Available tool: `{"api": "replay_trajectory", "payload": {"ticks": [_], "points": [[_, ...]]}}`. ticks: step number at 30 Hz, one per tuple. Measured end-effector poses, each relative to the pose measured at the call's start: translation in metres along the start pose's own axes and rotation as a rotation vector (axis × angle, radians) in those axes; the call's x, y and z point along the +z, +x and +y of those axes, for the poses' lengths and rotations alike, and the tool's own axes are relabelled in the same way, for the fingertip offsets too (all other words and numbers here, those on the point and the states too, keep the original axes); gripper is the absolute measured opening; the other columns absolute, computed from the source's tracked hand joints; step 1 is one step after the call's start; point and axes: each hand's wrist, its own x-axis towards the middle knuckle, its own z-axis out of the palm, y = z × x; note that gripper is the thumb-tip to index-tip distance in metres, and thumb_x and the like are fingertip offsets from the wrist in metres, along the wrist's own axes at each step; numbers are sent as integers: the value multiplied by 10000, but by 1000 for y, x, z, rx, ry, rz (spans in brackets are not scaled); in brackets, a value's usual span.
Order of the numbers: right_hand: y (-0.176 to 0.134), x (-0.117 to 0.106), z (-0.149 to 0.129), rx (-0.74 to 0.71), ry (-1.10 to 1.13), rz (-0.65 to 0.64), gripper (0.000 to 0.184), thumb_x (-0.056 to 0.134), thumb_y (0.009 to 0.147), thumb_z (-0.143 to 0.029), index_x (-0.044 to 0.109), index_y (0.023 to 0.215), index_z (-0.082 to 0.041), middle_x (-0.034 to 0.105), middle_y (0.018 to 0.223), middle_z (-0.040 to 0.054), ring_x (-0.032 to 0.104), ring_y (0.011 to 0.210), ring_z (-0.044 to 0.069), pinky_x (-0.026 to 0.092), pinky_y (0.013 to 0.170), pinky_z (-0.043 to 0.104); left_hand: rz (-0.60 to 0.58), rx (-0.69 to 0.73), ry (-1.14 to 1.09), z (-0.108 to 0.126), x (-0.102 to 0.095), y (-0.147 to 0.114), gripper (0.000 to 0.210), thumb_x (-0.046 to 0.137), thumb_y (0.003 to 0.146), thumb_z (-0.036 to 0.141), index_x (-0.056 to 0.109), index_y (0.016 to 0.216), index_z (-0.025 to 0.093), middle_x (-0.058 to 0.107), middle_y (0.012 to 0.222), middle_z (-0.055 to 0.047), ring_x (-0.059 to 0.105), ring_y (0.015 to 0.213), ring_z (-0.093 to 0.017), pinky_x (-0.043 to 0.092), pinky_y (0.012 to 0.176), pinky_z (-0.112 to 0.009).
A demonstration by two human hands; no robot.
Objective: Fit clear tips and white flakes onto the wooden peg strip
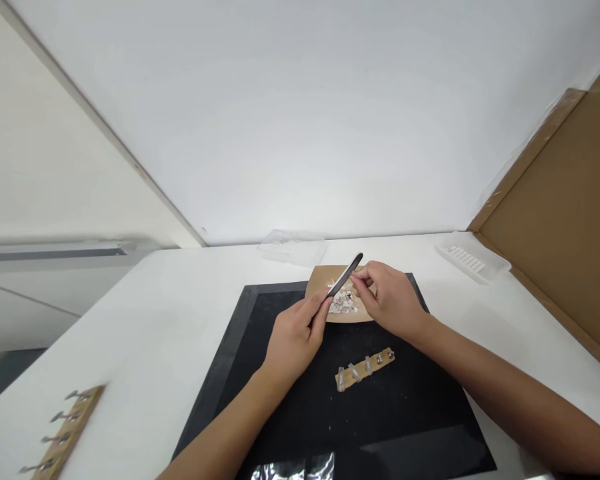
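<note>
Tan, curve-edged sheet [320, 277], loose white flakes [344, 307] upon it; wooden strip [363, 371] with clear pegs [353, 371]; black mat [245, 347]; white tabletop [130, 333]. Left hand [297, 330]: pinched on lower end of slim, round-tipped, black-and-white bar [347, 275]. Right hand [395, 300]: fingertips together beside it; whether holding anything, I cannot tell. Bar slants above the flakes, pale along one edge.

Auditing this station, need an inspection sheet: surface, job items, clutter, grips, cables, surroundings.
Surface: black mat on white table.
Job items: dark strip above pale flakes on tan sheet; short bar with clear pieces on mat.
Clutter: pegged bar left, clear container behind, clear tray right.
Left grip: pinching strip's lower end.
Right grip: at strip's upper part; contact unclear.
Cables: nothing seen.
Surroundings: white wall, cardboard panel right.
</note>
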Motion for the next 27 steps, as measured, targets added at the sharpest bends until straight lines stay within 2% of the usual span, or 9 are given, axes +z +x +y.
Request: {"api": "replay_trajectory", "payload": {"ticks": [7, 11, 15, 17, 22, 27], "points": [[8, 13, 4, -66, -36, 18, 214, 472, 1098, -303, 564, 921, -224, 707, 890, 56, 671, 801, 201, 492, 721, 317, 24, -39, -10, 4, -1, 1, 250, 592, 1069, 256, 773, 1194, 137, 812, 867, -64, 761, 687, -177, 555, 642, -253], [5, 20, 5, -112, -237, 13, 285, 390, 1126, -287, 559, 909, -214, 682, 868, 67, 612, 746, 197, 436, 685, 310, 9, -13, 47, 4, 0, 0, 264, 582, 1073, 253, 781, 1179, 116, 775, 780, -54, 717, 617, -158, 505, 588, -247], [4, 23, 5, -200, -400, 6, 289, 397, 1115, -253, 557, 878, -206, 657, 808, 61, 577, 716, 206, 376, 658, 316, 6, -20, 145, 5, 1, -2, 261, 572, 1075, 258, 789, 1116, 121, 757, 752, -46, 702, 604, -156, 477, 573, -250], [4, 23, 6, -236, -405, -11, 274, 410, 1104, -230, 556, 873, -203, 647, 795, 55, 577, 720, 208, 365, 659, 315, 2, -24, 167, 5, 1, -2, 254, 572, 1074, 257, 787, 1100, 125, 752, 746, -38, 700, 605, -155, 472, 576, -251], [6, 23, 8, -182, -370, 6, 266, 411, 1103, -244, 552, 882, -201, 654, 805, 46, 546, 672, 188, 330, 631, 301, 7, 13, 195, 7, 1, 0, 254, 562, 1083, 263, 778, 1092, 129, 747, 743, -31, 693, 602, -144, 462, 574, -246], [8, 25, 7, -218, -409, -6, 286, 396, 1106, -234, 554, 871, -198, 638, 787, 51, 533, 672, 193, 316, 638, 313, 34, 53, 277, 7, 2, -2, 242, 572, 1080, 253, 766, 1121, 114, 741, 737, -28, 691, 608, -149, 455, 576, -255]]}}
